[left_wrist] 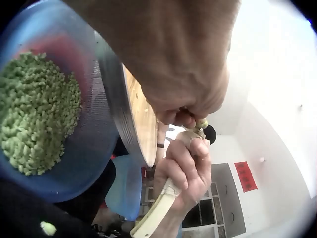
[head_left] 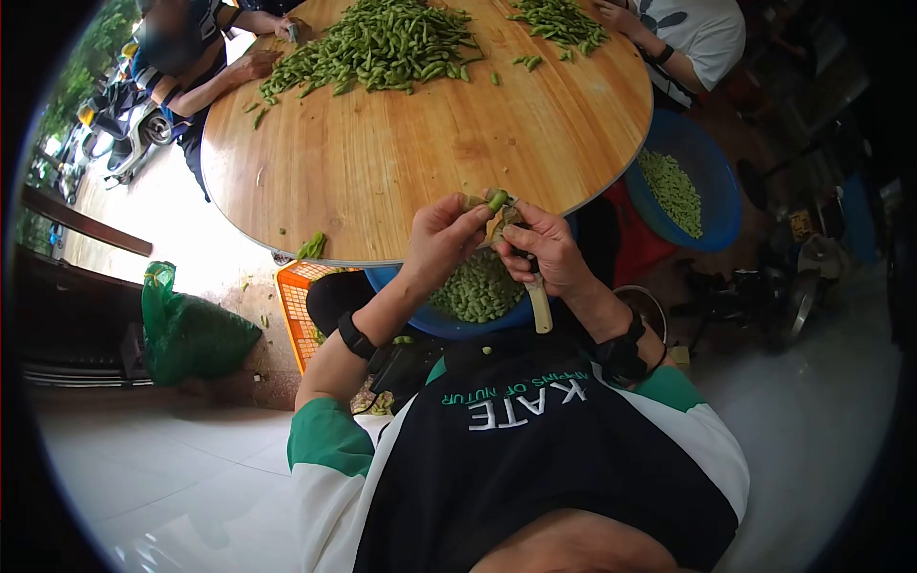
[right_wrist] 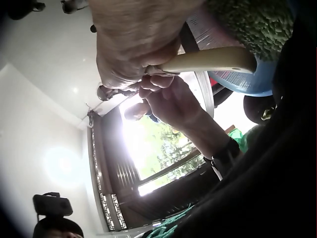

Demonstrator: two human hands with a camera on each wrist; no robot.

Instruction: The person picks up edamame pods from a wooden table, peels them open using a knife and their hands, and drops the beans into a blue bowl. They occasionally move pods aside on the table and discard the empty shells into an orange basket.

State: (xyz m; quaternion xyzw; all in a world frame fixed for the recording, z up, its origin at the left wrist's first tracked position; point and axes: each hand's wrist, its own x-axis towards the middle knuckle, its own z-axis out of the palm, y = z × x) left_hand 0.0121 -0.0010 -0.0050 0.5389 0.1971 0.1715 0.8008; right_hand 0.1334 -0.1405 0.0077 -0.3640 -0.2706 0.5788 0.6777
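In the head view the left hand point(head_left: 447, 239) pinches a green pod point(head_left: 498, 200) above the table's near edge. Close beside it, the right hand point(head_left: 549, 253) grips a tool by its cream handle point(head_left: 541, 306), which points down toward the lap. The left wrist view shows the right hand point(left_wrist: 182, 173) curled round that handle point(left_wrist: 156, 214), its thumb up near the pod point(left_wrist: 202, 123). Fingers hide most of the tool's working end. Beneath both hands a blue basin point(head_left: 449, 328) holds shelled green beans point(head_left: 482, 291).
Piles of pods point(head_left: 387, 43) lie on the round wooden table point(head_left: 334, 181), with people's hands at its far side. Another blue basin point(head_left: 721, 191) of beans stands right. An orange crate point(head_left: 291, 310) and a green bag point(head_left: 196, 334) are on the left.
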